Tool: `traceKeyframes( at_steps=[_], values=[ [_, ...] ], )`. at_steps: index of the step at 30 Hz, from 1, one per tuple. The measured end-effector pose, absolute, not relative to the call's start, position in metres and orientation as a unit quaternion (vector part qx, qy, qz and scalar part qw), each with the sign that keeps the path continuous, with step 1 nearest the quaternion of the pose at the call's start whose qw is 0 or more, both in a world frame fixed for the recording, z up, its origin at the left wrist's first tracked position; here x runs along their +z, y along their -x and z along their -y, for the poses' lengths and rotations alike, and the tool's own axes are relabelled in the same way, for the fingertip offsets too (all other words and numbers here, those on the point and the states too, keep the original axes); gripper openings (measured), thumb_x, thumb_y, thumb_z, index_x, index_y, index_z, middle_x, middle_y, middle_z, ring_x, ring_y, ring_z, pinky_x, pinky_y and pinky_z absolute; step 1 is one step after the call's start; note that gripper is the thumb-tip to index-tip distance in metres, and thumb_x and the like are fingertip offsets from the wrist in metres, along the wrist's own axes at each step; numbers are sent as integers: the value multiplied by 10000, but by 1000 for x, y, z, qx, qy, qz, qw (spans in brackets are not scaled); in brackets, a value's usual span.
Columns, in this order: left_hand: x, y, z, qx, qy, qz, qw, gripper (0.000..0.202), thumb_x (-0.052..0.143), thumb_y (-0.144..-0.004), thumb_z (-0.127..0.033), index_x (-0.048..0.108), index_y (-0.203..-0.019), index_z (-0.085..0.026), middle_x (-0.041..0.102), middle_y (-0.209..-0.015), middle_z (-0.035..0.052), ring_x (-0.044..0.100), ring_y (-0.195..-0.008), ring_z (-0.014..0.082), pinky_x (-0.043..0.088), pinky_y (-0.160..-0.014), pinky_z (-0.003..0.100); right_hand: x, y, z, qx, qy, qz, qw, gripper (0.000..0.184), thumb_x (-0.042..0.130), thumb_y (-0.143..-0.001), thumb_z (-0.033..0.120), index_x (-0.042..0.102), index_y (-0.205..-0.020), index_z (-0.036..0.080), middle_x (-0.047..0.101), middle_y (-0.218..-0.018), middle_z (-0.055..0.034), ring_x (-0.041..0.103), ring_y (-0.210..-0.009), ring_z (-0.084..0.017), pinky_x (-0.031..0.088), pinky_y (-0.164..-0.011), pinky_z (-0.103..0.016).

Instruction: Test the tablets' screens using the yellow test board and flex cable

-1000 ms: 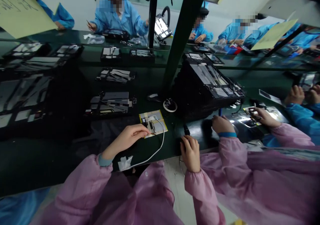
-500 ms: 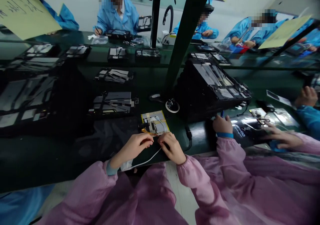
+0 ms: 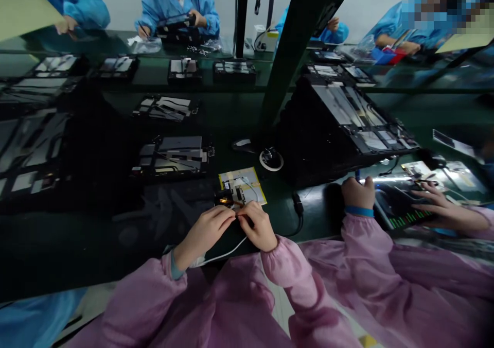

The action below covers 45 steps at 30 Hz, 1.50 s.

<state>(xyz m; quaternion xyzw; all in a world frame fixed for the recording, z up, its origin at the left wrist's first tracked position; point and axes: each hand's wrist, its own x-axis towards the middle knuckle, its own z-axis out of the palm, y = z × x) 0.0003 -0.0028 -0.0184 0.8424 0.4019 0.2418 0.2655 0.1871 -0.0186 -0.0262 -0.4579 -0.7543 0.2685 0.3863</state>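
Bare tabletop (image 3: 77, 245) open left of both hands. Ahead: opened device (image 3: 172, 155). Right: tape roll (image 3: 271, 159), tilted black stack (image 3: 339, 126), neighbour's hand (image 3: 358, 193).

Small yellow-taped pad (image 3: 247, 183) flat on dark green bench (image 3: 96, 235), near front edge, square-ish, slightly skewed. Carries small dark component (image 3: 226, 198) at near-left corner plus thin pale parts on top; details too small to tell. White cable (image 3: 224, 255) running from pad's near edge, curving left and down toward bench edge. Left hand (image 3: 204, 232) and right hand (image 3: 258, 227) meeting at pad's near edge, fingertips pinched together on something tiny there
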Motion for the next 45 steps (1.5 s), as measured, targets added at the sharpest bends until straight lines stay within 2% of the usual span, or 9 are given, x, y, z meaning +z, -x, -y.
traceKeyframes(
  at_steps=[14, 20, 24, 30, 45],
  values=[
    [-16, -1, 2, 276, -863, -380, 186, 158, 433, -948, -211, 589, -957, -186, 658, -914, 37, 635, -847, 152, 539, -802, 294, -28, -185, 18, 235, 447, 764, 402, 139, 473, -924, 174, 591, -858, 204, 596, -754, -23, 518, -789, -179, 401, -786, -355],
    [-16, -2, 2, 272, -859, -390, 193, 114, 453, -942, -203, 566, -929, -195, 651, -874, 22, 640, -822, 151, 538, -779, 294, -25, -185, 17, 226, 443, 770, 399, 146, 471, -920, 168, 594, -851, 209, 584, -739, -23, 516, -784, -180, 400, -782, -362],
    [-15, -2, 2, 275, -855, -394, 194, 133, 435, -948, -197, 560, -993, -193, 667, -919, 30, 650, -847, 153, 541, -781, 296, -23, -184, 17, 222, 446, 770, 400, 151, 470, -920, 173, 591, -838, 210, 584, -737, -25, 514, -777, -181, 403, -771, -360],
    [-17, -2, 2, 275, -860, -385, 193, 126, 461, -937, -195, 585, -957, -188, 668, -935, 37, 638, -866, 157, 542, -807, 310, -25, -184, 17, 220, 441, 770, 406, 123, 489, -899, 166, 595, -852, 207, 601, -775, -30, 529, -810, -185, 409, -790, -360],
    [-12, -2, 1, 251, -874, -372, 185, 115, 432, -946, -180, 542, -912, -185, 636, -846, 15, 623, -793, 154, 527, -758, 301, -28, -184, 17, 208, 440, 778, 398, 117, 495, -890, 160, 596, -861, 213, 619, -802, -36, 544, -824, -187, 420, -813, -381]
  ],
)
